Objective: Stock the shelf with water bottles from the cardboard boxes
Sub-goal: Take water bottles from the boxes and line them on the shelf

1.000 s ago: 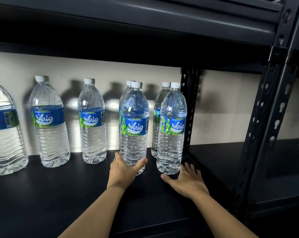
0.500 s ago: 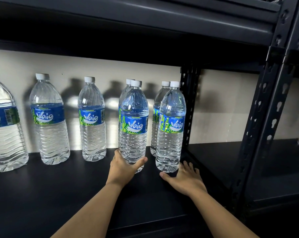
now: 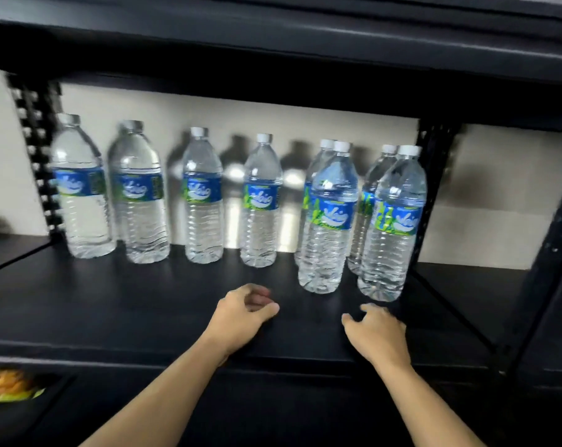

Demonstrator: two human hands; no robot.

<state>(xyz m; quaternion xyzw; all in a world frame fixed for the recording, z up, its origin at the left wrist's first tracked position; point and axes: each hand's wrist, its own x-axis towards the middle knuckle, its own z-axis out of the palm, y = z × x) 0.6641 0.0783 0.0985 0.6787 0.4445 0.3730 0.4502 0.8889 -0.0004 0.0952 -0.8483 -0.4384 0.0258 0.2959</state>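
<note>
Several clear water bottles with blue and green labels stand upright on the black shelf (image 3: 144, 301). Most line the back wall; two stand in front at the right, one (image 3: 329, 221) just left of the other (image 3: 392, 227). My left hand (image 3: 244, 312) hovers over the shelf board, a little in front and left of the nearer front bottle, fingers loosely curled and holding nothing. My right hand (image 3: 374, 330) is below the rightmost front bottle, apart from it, fingers spread and empty. No cardboard box is in view.
A black perforated upright (image 3: 434, 188) stands right beside the rightmost bottles, with another bay beyond it. The shelf above (image 3: 273, 53) hangs low over the bottle caps. A colourful packet (image 3: 8, 385) shows on the lower level at the left.
My left hand has let go of the front bottle and drawn back toward me. My right hand has also pulled back from the rightmost bottle. The view has swung left and backed away.
</note>
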